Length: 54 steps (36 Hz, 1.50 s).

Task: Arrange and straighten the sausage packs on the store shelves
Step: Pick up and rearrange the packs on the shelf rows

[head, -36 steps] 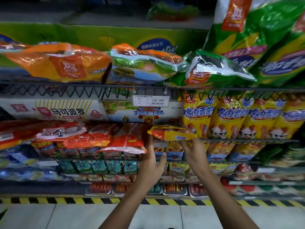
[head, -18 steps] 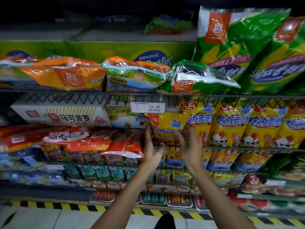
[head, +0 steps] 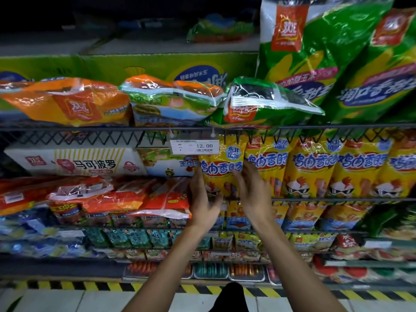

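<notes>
A yellow sausage pack [head: 221, 163] stands upright at the left end of a row of matching yellow packs [head: 315, 167] on a wire shelf [head: 337, 199]. My left hand [head: 202, 199] lies along the pack's left edge with fingers pointing up and thumb spread. My right hand [head: 254, 194] touches its right side with fingers extended, covering the pack's lower right corner. Neither hand is curled around the pack.
A price tag [head: 194, 147] hangs just above left of the pack. Red packs [head: 164, 199] lie piled to the left under a white box [head: 74, 162]. Orange [head: 67, 102] and large green bags [head: 326, 52] sit on the shelf above. More shelves of small packs run below.
The yellow pack went from lying flat in both hands to upright, then into line with the yellow row. My hands moved up with it and now flank it with loosened fingers.
</notes>
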Tool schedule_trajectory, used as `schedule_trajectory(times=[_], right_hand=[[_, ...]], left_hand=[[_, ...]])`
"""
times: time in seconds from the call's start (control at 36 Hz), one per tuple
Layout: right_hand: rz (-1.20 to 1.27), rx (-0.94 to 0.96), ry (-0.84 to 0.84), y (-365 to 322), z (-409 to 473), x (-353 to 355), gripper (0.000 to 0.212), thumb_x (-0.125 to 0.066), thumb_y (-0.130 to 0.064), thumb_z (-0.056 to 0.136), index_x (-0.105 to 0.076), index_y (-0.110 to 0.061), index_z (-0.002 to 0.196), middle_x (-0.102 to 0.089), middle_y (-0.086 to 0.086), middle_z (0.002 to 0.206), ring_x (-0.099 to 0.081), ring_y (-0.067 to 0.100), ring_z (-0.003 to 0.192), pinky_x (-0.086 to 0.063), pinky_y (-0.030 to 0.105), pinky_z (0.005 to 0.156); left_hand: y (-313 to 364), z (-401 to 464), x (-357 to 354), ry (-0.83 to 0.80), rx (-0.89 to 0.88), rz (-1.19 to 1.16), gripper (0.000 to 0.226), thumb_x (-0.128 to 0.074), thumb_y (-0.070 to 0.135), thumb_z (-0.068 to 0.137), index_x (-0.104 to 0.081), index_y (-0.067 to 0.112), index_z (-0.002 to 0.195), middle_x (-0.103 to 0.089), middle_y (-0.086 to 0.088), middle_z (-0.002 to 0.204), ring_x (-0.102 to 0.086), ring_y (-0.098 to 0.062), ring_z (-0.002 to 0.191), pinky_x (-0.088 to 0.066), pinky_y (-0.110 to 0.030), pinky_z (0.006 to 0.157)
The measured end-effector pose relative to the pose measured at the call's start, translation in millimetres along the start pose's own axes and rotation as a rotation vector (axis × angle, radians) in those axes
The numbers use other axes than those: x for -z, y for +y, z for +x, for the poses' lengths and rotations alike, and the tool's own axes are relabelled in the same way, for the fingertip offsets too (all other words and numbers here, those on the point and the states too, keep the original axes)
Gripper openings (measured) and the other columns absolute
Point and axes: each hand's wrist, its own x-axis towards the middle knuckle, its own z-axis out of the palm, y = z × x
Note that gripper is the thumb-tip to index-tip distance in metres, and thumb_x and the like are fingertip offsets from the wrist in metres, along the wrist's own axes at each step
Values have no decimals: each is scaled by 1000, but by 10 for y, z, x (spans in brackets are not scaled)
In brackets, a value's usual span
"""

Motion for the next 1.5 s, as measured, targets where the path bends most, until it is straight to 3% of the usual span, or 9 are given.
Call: schedule_trajectory(times=[0.08,0.22,0.53,0.78,0.97,1.08,1.25,1.33,1.5], right_hand=[[174,20,10,-53,-196,-17,54,-56,-25,105,-36,-22,155,-51,-9,150,-52,0,132,-51,22,101],[-4,210,-57,50,-408,-150,60,-56,-12,103,-31,-18,158,-25,-8,165,-23,10,153,-35,32,120],[-86,82,-69,42,-475,-295,60,-52,-32,105,-28,-19,159,-2,-7,170,-8,-2,152,-51,31,104],[-114,-52,-169,57,-493,-341,67,-33,-59,103,-3,-40,160,-9,-4,169,-49,31,138,-58,49,88],[-86,-120,-177,-111,-461,-241,71,-28,-66,100,-15,-32,161,-15,3,169,-30,27,150,-46,50,109],[-166,-113,-199,-122,-490,-198,71,-24,-64,100,-12,-31,161,-14,7,169,-30,29,150,-44,51,110],[-134,-103,-186,-123,-558,-194,71,-33,-59,101,-14,-28,162,-12,1,169,-16,20,155,-32,47,120],[-139,-4,-116,-76,-617,-151,70,-43,-47,103,-19,-17,161,-9,-1,170,-7,15,156,-20,40,126],[-214,147,-80,110,-487,-83,66,-49,-33,104,-23,-10,159,-12,3,169,-5,23,157,-19,52,124]], left_hand=[[-3,-39,21,8,-58,-16,104,-67,4,94,9,33,158,-14,19,161,-26,15,139,-31,-8,110],[-82,-74,-28,-70,-144,44,95,-65,2,96,0,22,162,14,1,170,12,-6,156,-8,-1,113],[-55,-37,-42,-40,-142,16,97,-60,-1,97,-6,50,159,15,7,170,12,-7,156,-14,3,107],[-17,-26,-11,-147,-141,153,101,-60,-3,96,0,52,157,38,14,161,16,-1,150,-49,-16,64],[76,-36,22,-147,-117,110,87,-62,5,99,-13,46,159,25,11,164,25,19,139,-24,7,93],[95,-22,24,-217,-128,196,91,-55,11,101,3,58,154,29,12,163,25,-3,150,-36,-33,114],[127,-102,31,-159,-139,246,99,-62,3,94,1,42,161,38,7,162,31,-4,147,-60,-44,83],[28,-171,0,-66,-321,270,87,-65,2,93,-14,15,162,17,-11,169,12,-30,157,-33,-48,121],[-36,-107,-88,-158,-456,428,81,-64,8,97,-15,11,162,6,-12,171,6,-32,158,-23,-47,125]])
